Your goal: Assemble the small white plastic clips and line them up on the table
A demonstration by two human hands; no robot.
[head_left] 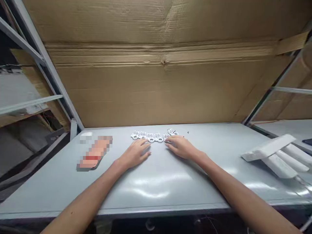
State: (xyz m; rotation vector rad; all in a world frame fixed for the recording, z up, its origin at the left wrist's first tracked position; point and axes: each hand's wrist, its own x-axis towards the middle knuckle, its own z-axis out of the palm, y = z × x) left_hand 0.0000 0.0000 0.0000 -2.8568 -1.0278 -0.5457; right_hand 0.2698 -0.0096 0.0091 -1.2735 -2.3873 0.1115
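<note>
A row of several white perforated plastic pieces [151, 137] lies on the far part of the grey-green tabletop [156, 191]. My left hand [135, 153] rests palm down, its fingertips at the front of the row. My right hand [180, 147] lies palm down too, with its fingertips touching the right end of the row. The two hands are a short gap apart, and neither visibly grips a piece. Another white piece [172, 132] sits behind the row, partly hidden by my right hand.
A pixelated, blurred flat item [95, 152] lies left of my hands, with a small white object [86, 134] beyond it. A stack of long white boxes or panels [275, 156] stands at the right. Cardboard sheeting [156, 65] rises behind the table, within a metal frame [44, 61].
</note>
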